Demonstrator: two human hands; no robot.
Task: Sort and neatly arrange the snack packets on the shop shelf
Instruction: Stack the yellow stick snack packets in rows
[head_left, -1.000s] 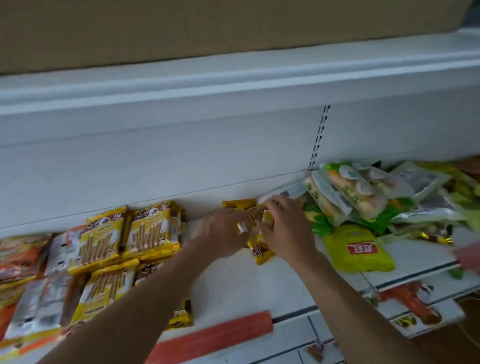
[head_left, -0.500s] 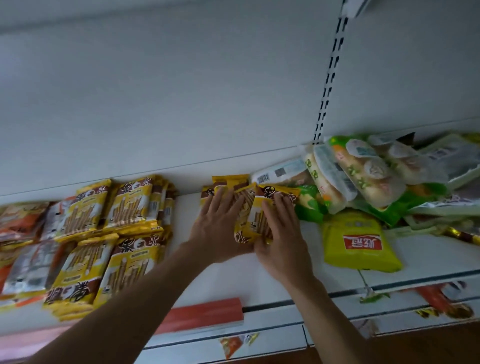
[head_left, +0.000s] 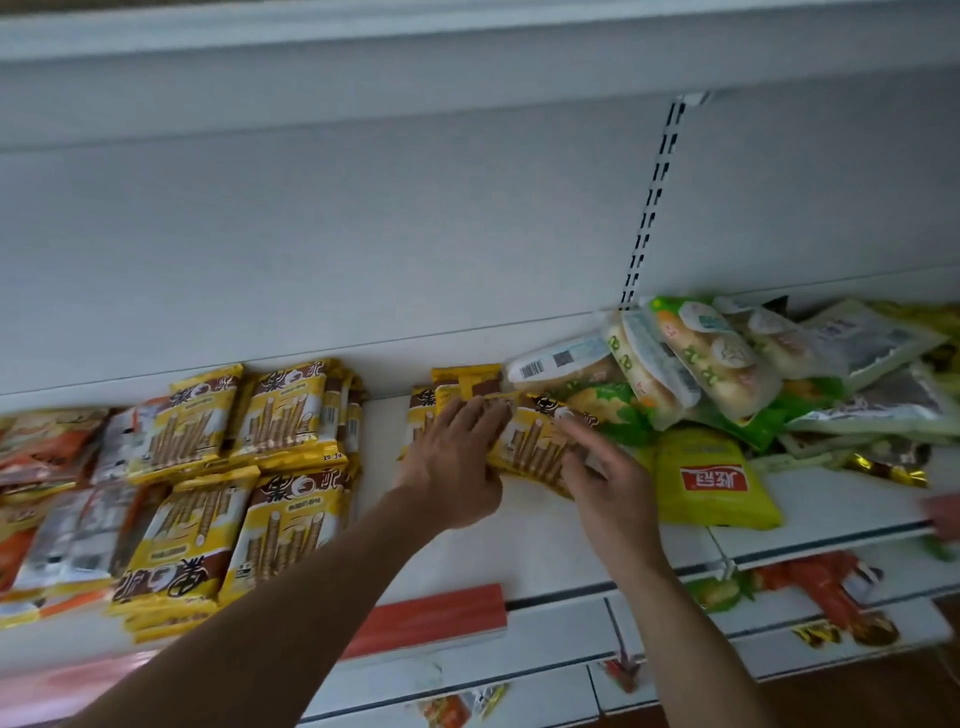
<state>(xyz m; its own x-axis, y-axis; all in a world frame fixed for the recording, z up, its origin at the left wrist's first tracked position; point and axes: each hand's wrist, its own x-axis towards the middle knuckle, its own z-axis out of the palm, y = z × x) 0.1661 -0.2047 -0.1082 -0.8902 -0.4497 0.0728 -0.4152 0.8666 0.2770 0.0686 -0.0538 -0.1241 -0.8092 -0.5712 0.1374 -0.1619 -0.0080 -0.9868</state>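
Item: loose wafer-stick packets (head_left: 530, 447); a small overlapping cluster at the back middle of the white shelf (head_left: 519, 540), against the back panel (head_left: 363, 249); wrappers yellow with a brown band, dark characters and a printed picture of pale brown sticks; lying flat, fanned and crooked, edges out of line.

Left hand (head_left: 452, 467): palm down on the left part of the cluster; fingers (head_left: 478, 415) straight and held close together, pressing flat.

Right hand (head_left: 608, 483): at the cluster's right edge; fingers (head_left: 576, 431) extended and slightly spread, touching the packet; blurred, so the thumb's position cannot be told.

Same kind, sorted: back stacks (head_left: 283, 415) and front stacks (head_left: 291, 525) to the left, well apart from the cluster, lying flat in rows.

Far left: orange packets (head_left: 36, 452) and silver packets (head_left: 78, 525), overlapping.

Right of the cluster: green bread packets (head_left: 717, 358) heaped and tilted, touching it; a yellow-green packet (head_left: 711, 478) with a red label, flat, just beside the right hand.

Shelf front: red strip (head_left: 431, 613).
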